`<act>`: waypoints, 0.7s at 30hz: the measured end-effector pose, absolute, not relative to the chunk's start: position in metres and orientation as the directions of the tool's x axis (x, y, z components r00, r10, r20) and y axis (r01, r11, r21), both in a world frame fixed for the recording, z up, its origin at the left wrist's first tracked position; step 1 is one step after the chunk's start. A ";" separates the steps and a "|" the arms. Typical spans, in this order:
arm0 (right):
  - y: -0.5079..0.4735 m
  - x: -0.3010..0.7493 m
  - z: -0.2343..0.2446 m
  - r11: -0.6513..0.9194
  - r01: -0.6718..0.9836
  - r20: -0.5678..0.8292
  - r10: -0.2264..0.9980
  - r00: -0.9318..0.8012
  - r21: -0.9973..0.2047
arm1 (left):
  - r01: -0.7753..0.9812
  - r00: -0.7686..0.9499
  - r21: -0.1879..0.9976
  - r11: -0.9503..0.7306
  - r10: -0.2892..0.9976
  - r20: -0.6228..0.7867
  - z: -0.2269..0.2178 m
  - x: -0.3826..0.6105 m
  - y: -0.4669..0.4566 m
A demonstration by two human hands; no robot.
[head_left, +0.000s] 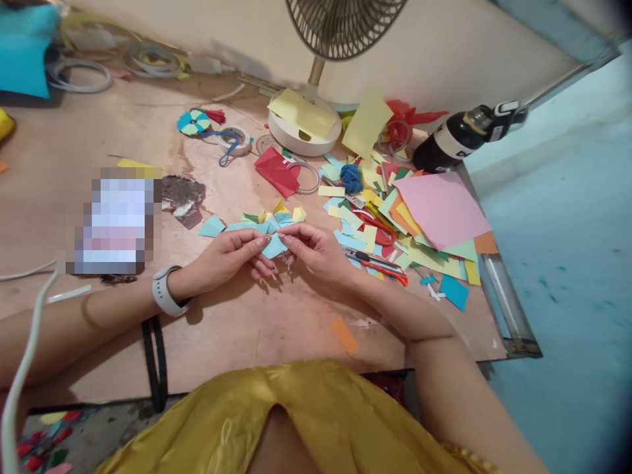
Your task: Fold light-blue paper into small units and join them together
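Between my two hands, just over the table's middle, is a small light-blue piece of paper [274, 246]. My left hand [241, 251], with a white watch on its wrist, pinches the paper's left side between thumb and index finger. On the other side my right hand [312, 249] pinches it the same way, the two thumbs nearly meeting. Right behind the fingers lie several small folded papers in blue, yellow and green, such as a blue one [212, 226] to the left and a yellow one [299, 213].
Paper scraps, an orange cutter [378, 262], orange-handled scissors [380, 227] and a blue yarn ball [351, 178] lie at right. A pink paper stack [444, 209] and black bottle [451, 141] stand beyond. At the back is a fan [313, 131]; a blurred-out phone [116, 224] lies left.
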State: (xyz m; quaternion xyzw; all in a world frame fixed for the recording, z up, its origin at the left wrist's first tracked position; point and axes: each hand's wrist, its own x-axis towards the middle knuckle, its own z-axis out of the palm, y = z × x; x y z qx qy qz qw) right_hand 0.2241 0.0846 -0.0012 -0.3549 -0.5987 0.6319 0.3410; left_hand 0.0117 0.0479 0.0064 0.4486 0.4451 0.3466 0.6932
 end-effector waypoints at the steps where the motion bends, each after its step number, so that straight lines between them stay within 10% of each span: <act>1: 0.083 0.224 -0.001 -0.030 0.000 -0.026 0.855 -0.519 -1.000 | -0.066 0.363 0.938 0.342 0.883 -0.296 0.007 0.012 0.047; 21: 0.104 0.241 0.021 0.116 0.016 0.098 0.901 -0.424 -0.993 | -0.215 0.183 0.924 0.316 0.943 -0.280 0.005 0.009 0.050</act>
